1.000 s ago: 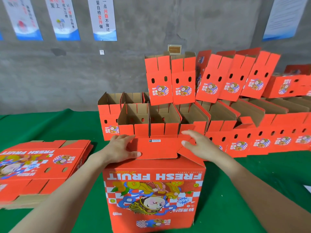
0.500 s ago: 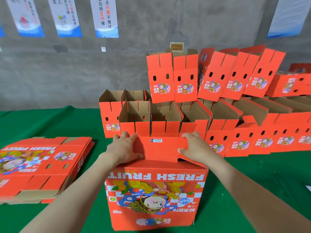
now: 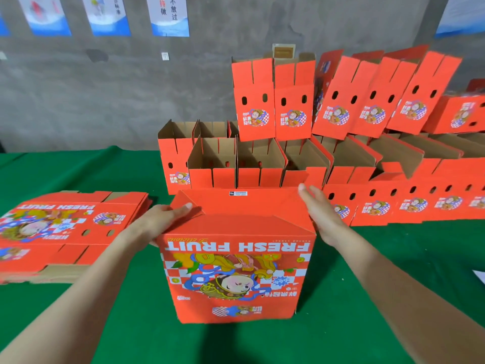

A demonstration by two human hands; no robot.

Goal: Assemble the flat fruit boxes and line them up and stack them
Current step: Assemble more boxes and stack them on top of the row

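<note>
**FRUIT BOX: POSITION AND HAND STATE**

The fruit box (image 3: 236, 271) stands directly in front of me, at the centre of the green table cover (image 3: 393, 271). It is erected and turned upside down, so the "FRESH FRUIT" print on the wall facing me reads inverted. Its base flaps (image 3: 244, 214) are folded shut and face up. A small white label (image 3: 238, 193) sits at their far edge.

Hand state:

1. My left hand (image 3: 160, 223) holds the upper left corner of the box. The thumb (image 3: 183, 207) lies flat on the flaps. The other fingers go down the left wall and are mostly out of sight.
2. My right hand (image 3: 324, 219) is spread flat, with the fingers straight and pointing away from me. It lies against the upper right edge of the box and grips nothing.

Surroundings:

- A pile of flat boxes (image 3: 65, 232) lies print side up on the table to my left, near the fruit box but apart from it.
- A row of assembled boxes (image 3: 262, 166) stands just behind the fruit box and runs on to the right. Their tops are open and the brown insides show.
- A second tier (image 3: 273, 101) rests on that row. Its 2 left boxes stand upright, and those to their right lean.
- Posters (image 3: 170, 17) hang on the grey wall behind.
</note>
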